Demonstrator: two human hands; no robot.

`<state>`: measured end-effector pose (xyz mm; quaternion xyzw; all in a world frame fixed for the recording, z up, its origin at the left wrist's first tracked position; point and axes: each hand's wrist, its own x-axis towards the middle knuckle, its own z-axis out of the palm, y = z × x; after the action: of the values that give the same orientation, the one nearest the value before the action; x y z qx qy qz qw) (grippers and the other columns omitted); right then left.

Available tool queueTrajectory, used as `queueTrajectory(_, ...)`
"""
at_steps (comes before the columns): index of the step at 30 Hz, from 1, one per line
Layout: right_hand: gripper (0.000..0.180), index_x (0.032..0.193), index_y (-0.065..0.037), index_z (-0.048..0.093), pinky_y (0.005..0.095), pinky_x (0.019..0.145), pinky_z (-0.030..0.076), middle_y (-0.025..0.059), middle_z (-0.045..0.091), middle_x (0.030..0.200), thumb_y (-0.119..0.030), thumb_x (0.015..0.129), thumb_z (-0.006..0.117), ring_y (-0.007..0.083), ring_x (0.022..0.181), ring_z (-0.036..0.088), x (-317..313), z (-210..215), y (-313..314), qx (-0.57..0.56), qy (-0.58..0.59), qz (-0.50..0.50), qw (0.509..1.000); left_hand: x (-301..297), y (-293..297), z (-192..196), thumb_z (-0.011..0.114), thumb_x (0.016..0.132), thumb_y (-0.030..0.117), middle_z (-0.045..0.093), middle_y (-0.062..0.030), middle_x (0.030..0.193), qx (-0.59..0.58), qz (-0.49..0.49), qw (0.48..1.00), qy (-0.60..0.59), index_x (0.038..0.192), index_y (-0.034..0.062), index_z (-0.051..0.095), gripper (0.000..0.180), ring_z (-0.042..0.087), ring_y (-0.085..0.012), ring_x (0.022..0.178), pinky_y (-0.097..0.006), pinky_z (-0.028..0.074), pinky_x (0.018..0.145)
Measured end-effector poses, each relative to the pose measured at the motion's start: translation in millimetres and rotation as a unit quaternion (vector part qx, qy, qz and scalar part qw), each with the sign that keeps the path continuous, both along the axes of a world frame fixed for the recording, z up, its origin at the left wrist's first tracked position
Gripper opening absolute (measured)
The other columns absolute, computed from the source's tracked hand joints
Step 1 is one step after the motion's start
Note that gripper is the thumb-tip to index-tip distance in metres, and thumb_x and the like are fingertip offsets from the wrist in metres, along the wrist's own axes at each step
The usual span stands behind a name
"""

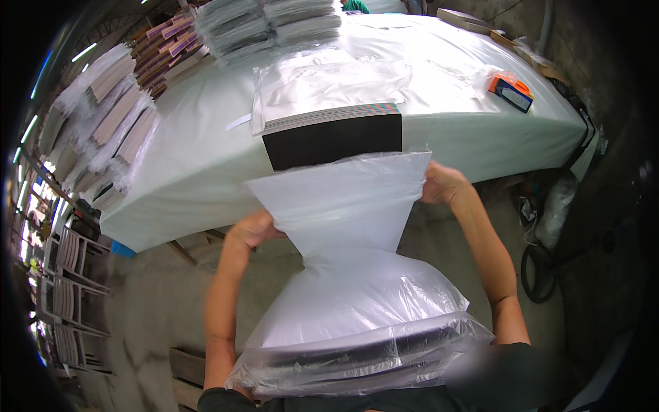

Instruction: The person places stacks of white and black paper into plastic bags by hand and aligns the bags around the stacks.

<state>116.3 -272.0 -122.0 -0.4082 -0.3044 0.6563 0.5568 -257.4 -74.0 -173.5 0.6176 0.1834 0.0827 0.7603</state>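
Note:
A large translucent plastic bag (pixel 364 295) stretches from my chest to the table's front edge. Its far end (pixel 343 192) is spread wide, and the middle is pinched to a narrow waist. My left hand (pixel 257 230) grips the bag's left side, fingers partly behind the film. Over on the right, my right hand (pixel 443 184) is closed on the other side of the bag, near its upper corner. Dark layers (pixel 357 353) show through the wrinkled film against my body; I cannot tell what they are. Just beyond the bag, a stack of black-faced sheets or boards (pixel 336 141) sits at the table edge.
Flat clear plastic bags (pixel 329 79) lie on the cloth-covered table (pixel 206 151). An orange and dark blue tape dispenser-like item (pixel 511 93) rests at the right. Wrapped stacks (pixel 103 117) rise at the left, more (pixel 268 27) at the back. Chairs (pixel 79 275) stand far left.

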Motion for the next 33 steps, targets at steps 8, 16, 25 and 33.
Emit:
queueTrajectory(8, 0.039, 0.11, -0.002, 0.055, 0.0351, 0.079, 0.045, 0.0077, 0.061, 0.098, -0.01, 0.072, 0.063, 0.0195, 0.089, 0.058, -6.8, -156.8, -35.7, -0.131, -0.005, -0.05, 0.99, -30.4, -33.7, -157.4, 0.054, 0.081, 0.055, 0.043, -0.0102, 0.132, -0.075, 0.11, 0.977, 0.169, 0.134, 0.0072, 0.033, 0.074, 0.044, -0.023, 0.116, -0.043, 0.037, 0.095)
queueTrajectory(16, 0.024, 0.088, 0.001, 0.067, 0.0338, 0.069, 0.048, 0.0129, 0.064, 0.079, -0.019, 0.075, 0.063, 0.0194, 0.077, 0.061, -40.7, -209.2, -85.9, -0.036, -0.435, -0.136, 0.889, -2.8, -89.7, -142.9, 0.063, 0.081, 0.017, 0.067, -0.0085, 0.072, 0.077, 0.337, 0.928, 0.14, 0.079, -0.0042, 0.069, 0.022, 0.06, -0.0107, 0.065, -0.025, 0.047, 0.059)
queueTrajectory(25, 0.018, 0.092, -0.003, 0.061, 0.0287, 0.071, 0.045, 0.0088, 0.062, 0.09, 0.003, 0.076, 0.054, 0.0215, 0.084, 0.057, 43.0, 71.2, 33.5, 0.292, -0.637, -0.368, 0.611, -18.1, -36.7, 54.2, 0.056, 0.087, 0.011, 0.056, -0.0075, 0.118, 0.434, 0.538, 0.718, -0.079, 0.123, -0.002, 0.049, 0.039, 0.051, -0.0098, 0.097, -0.024, 0.039, 0.088)
queueTrajectory(33, 0.017, 0.084, -0.008, 0.068, 0.0413, 0.092, 0.031, 0.0051, 0.057, 0.107, -0.015, 0.069, 0.071, 0.0215, 0.107, 0.046, 97.5, 118.1, 156.5, 0.195, -0.827, -0.294, 0.438, 124.6, -34.7, 205.5, 0.066, 0.08, 0.016, 0.039, -0.0126, 0.137, 0.566, 0.24, 0.773, -0.158, 0.131, -0.0044, 0.037, 0.061, 0.034, -0.0235, 0.128, -0.036, 0.023, 0.106)
